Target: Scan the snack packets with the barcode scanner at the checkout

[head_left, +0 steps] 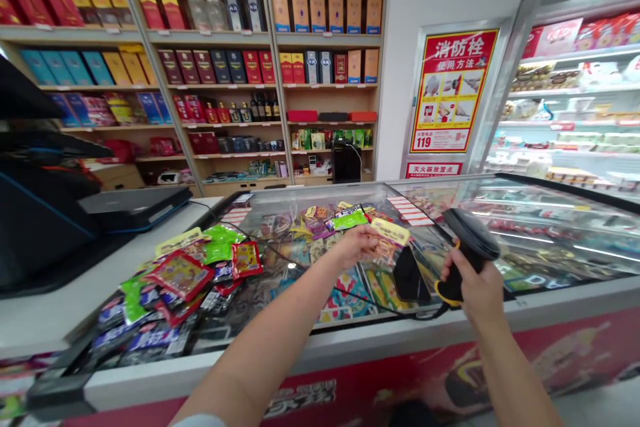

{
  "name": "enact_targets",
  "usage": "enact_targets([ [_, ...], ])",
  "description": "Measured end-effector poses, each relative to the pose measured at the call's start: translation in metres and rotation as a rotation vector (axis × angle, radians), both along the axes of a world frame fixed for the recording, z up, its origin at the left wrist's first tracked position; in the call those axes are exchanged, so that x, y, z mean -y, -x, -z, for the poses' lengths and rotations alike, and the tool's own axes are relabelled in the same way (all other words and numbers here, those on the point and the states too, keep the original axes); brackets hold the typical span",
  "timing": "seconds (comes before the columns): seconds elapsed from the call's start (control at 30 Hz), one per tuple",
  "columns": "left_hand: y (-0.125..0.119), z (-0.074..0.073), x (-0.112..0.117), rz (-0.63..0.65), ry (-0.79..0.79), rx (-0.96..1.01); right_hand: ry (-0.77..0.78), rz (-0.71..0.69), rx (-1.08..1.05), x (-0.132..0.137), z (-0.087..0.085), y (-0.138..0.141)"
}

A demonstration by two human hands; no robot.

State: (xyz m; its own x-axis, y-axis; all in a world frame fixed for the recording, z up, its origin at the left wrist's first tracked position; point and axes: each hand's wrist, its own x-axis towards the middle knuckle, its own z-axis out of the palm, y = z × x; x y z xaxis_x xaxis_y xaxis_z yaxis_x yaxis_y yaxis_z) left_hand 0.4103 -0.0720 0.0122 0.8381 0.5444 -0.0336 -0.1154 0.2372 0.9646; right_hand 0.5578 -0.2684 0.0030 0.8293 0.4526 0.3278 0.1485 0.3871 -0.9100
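My left hand (355, 245) reaches out over the glass freezer lid (320, 213), its fingers pinching a small snack packet with a yellow header (390, 232). My right hand (477, 288) grips the handle of a black and yellow handheld barcode scanner (471, 235), whose head points toward the packet. A black smartphone (411, 275) lies or stands just below the scanner, close to the packet. To the left of my left hand, a heap of several red, green and blue snack packets (175, 287) covers the lid and the counter's edge.
A dark scanner cable (320, 273) runs across the glass. A white counter (60, 307) holds a black cash register and a flat device. Shelves of boxed goods and bottles stand behind, beside a red fire-hydrant notice (453, 90) and a lit chilled display case (565, 100).
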Motion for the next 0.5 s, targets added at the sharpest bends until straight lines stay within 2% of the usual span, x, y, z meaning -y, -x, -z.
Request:
enact_targets([
  [0.1,0.041,0.0,-0.021,-0.181,0.406,0.272,0.018,0.09,0.038,-0.005,-0.004,-0.02],
  [0.2,0.072,0.003,-0.034,-0.266,0.619,0.393,0.05,0.08,0.114,-0.016,-0.005,-0.024],
  [0.33,0.094,0.009,-0.042,-0.296,0.694,0.488,0.112,-0.014,0.221,-0.035,-0.01,-0.006],
  [0.5,0.105,0.013,-0.05,-0.186,0.66,0.51,0.16,-0.182,0.239,-0.057,-0.024,0.035],
])
